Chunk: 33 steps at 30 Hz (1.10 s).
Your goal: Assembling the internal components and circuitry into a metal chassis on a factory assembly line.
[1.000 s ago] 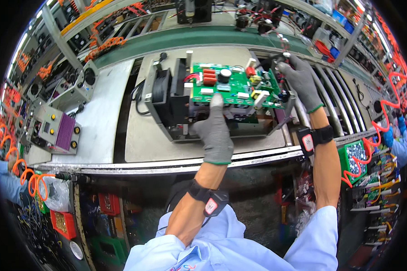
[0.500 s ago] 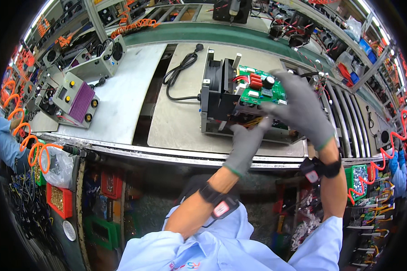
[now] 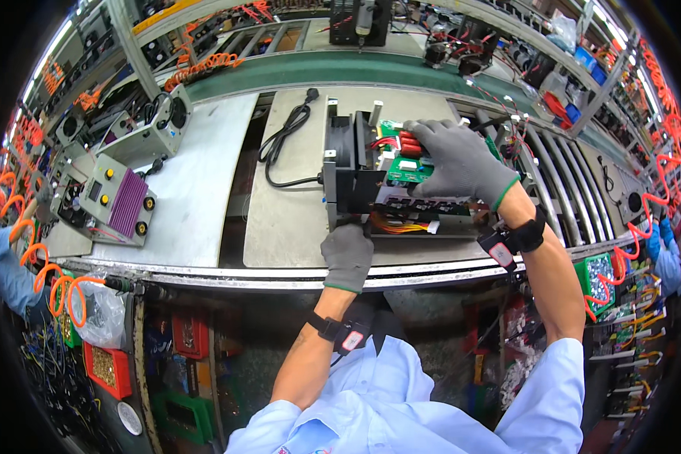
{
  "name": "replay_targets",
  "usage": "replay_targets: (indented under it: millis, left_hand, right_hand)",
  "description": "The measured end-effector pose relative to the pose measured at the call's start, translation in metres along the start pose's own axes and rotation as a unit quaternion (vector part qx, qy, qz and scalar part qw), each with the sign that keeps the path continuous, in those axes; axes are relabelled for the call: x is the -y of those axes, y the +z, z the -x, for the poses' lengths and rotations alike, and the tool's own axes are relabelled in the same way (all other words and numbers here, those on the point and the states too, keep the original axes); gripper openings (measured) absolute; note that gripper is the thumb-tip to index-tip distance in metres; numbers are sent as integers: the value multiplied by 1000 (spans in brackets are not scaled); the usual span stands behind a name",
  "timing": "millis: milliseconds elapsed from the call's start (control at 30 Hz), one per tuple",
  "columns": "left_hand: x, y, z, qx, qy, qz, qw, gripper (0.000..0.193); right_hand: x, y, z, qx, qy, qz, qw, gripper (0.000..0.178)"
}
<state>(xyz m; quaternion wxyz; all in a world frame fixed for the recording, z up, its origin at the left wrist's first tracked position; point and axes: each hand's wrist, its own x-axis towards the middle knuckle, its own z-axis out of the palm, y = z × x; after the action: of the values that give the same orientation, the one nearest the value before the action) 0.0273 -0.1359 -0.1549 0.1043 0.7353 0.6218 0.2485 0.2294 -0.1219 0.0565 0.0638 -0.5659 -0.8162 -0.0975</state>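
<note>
Pressing hard with my right hand (image 3: 465, 163), its grip spread over the green board (image 3: 401, 175), could bend the red components (image 3: 410, 144), I judge, and on my feed I cannot tell whether my curled left hand (image 3: 347, 259) clamps the chassis (image 3: 356, 191) on this grey counter (image 3: 280, 227), a green belt (image 3: 280, 73) and orange hoses (image 3: 204, 72) beyond.

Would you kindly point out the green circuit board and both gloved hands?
Green circuit board (image 3: 398, 173): head view, left part.
Left hand (image 3: 346, 253): head view, glove's back.
Right hand (image 3: 463, 160): head view, glove's back.
</note>
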Motion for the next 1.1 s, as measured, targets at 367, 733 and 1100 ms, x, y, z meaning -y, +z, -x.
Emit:
replay_targets:
  millis: [367, 733, 1100]
  left_hand:
    - [39, 8, -12, -74, 42, -24, 996, 18]
    - [60, -28, -18, -13, -20, -78, 997, 28]
    - [80, -19, -23, -50, 25, -38, 998, 27]
  right_hand:
    - [-18, -35, 125, -404, 31, -59, 912, 40]
    - [-55, 83, 433, -337, 574, -3, 746, 19]
    - [-274, 47, 580, -255, 677, 93, 684, 33]
